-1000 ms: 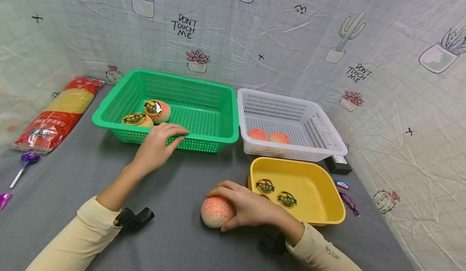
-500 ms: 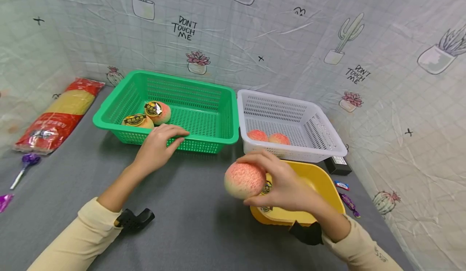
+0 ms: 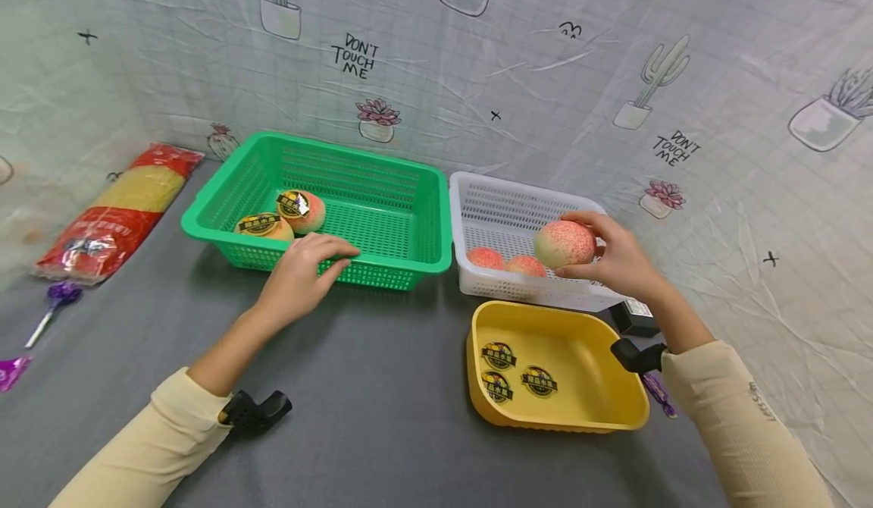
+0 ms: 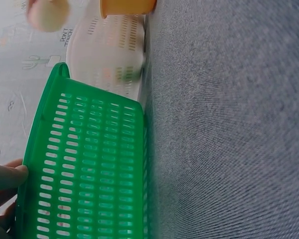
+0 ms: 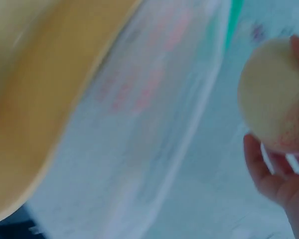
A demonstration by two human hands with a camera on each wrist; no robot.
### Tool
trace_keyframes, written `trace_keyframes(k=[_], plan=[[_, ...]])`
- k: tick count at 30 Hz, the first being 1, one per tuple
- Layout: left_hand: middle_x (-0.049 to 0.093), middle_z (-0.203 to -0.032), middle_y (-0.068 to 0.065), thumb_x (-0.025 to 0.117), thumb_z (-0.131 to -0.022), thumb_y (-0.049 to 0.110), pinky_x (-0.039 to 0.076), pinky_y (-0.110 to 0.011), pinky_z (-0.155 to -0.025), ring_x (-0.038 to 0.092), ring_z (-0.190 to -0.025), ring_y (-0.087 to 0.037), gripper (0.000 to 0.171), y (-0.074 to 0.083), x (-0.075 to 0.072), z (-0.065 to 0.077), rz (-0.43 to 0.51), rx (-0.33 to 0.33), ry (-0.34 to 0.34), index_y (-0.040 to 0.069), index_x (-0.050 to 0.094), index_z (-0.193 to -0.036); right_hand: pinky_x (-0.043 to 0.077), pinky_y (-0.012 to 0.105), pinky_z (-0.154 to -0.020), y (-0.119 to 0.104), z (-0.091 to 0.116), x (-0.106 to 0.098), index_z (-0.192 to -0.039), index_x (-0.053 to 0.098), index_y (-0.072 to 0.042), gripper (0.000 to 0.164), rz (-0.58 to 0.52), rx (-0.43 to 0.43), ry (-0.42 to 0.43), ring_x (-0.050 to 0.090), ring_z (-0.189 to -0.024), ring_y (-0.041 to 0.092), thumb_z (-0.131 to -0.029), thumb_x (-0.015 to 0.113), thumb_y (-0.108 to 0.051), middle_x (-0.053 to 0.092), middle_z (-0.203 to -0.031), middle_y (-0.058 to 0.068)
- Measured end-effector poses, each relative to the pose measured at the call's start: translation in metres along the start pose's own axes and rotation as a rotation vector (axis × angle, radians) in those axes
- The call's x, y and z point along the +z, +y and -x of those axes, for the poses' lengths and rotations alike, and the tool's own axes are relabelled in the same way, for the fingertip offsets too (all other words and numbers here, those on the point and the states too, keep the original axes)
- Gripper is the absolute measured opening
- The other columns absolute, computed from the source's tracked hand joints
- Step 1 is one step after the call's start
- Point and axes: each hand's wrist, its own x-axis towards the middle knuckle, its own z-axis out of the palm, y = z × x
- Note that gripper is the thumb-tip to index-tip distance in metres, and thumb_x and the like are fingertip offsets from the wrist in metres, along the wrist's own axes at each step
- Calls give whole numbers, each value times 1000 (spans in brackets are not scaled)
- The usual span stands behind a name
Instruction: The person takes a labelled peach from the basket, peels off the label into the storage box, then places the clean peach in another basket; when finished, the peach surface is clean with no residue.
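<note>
White perforated plastic basket (image 3: pixel 505 283): my landmark; every place below is taken from it.
Round pink-and-cream peach (image 3: pixel 563 243): held above the white basket's rim, right of its middle, as the left wrist view bears out. I find no clear long axis; the pink side faces the palm, the pale side points left.
Right hand (image 3: pixel 617 256): the nearer of the two, coming in from the white basket's right. Fingers curl over the peach, thumb below, spread to its width.
Basket contents: two round pink-speckled peaches (image 3: pixel 527 266) lie against the near wall, left of the held one. I judge them and that wall the likeliest obstructions.
Left hand (image 3: pixel 303 273): thumb and fingers pinch the near rim of the green perforated plastic basket (image 3: pixel 382 271), just left of the white basket; two labelled peaches (image 3: pixel 300 212) lie inside.
Yellow rounded plastic tub (image 3: pixel 580 383): in front of the white basket, with black-and-gold labels (image 3: pixel 539 381) in it.
Small black box (image 3: pixel 634 318): beside the white basket's near right corner.
</note>
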Motion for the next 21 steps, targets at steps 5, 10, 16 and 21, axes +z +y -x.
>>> trace_keyframes(k=[5, 10, 16, 21], plan=[[67, -105, -12, 71, -80, -6, 34, -51, -97, 57, -103, -31, 24, -1, 0, 0, 0, 9, 8, 2, 71, -102, 50, 28, -70, 46, -7, -2, -136, 45, -8, 74, 15, 151, -50, 52, -93, 29, -74, 83, -21, 52, -119, 16], [67, -105, -12, 71, -80, -6, 34, -51, -98, 57, -103, -30, 24, -1, 1, 0, 2, 6, 18, 2, 71, -102, 48, 33, -74, 76, -11, 0, -136, 44, -5, 73, 30, 255, -91, 50, -97, 32, -76, 81, -24, 50, -120, 19], [67, -106, -12, 71, -80, -5, 35, -51, -97, 56, -105, -29, 23, 0, 1, 0, 2, -8, 8, 3, 71, -102, 45, 42, -82, 102, -21, 4, -134, 44, -2, 69, 108, 292, -235, 51, -98, 34, -77, 78, -19, 52, -120, 24], [67, -106, -11, 71, -81, -4, 35, -50, -97, 56, -105, -29, 23, 0, 2, 0, -1, -19, 0, 3, 71, -102, 43, 41, -78, 115, -28, 11, -126, 47, 4, 52, 175, 256, -375, 49, -94, 35, -82, 70, -11, 52, -117, 29]])
